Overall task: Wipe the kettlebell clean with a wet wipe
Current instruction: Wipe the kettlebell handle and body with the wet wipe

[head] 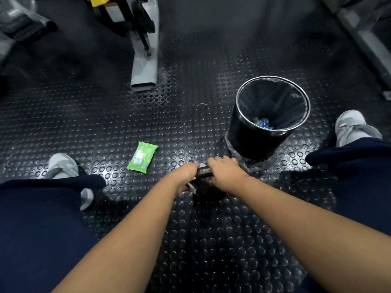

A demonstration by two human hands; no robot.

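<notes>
Down on the studded rubber floor (201, 233), between the person's knees, stands one dark kettlebell (209, 188), mostly hidden beneath two hands that meet over its top. One right hand (224, 170) grasps the handle, fingers curled over the bar from above. One left hand (186, 174) comes in from the other side, touching the same end of the handle, and it is closed around one white wet wipe (192, 187), a corner of which hangs out below the palm against the side of the kettlebell. A short stretch of the handle shows between the two hands; the round body sits directly under them, on the floor. One green pack of wipes (142, 157) lies flat on the floor to the left of the hands, apart from them, with its white flap facing up. One black bin (243, 137) with a shiny rim and a clear liner stands just beyond the right hand, tilted slightly in this wide view, with a few blue and white scraps at its bottom. Two grey shoes are in view, one shoe (63, 166) at the left beside the pack and the other well off to the right of the bin. One grey machine leg (145, 66) rests on the floor farther back, well apart from everything else.
</notes>
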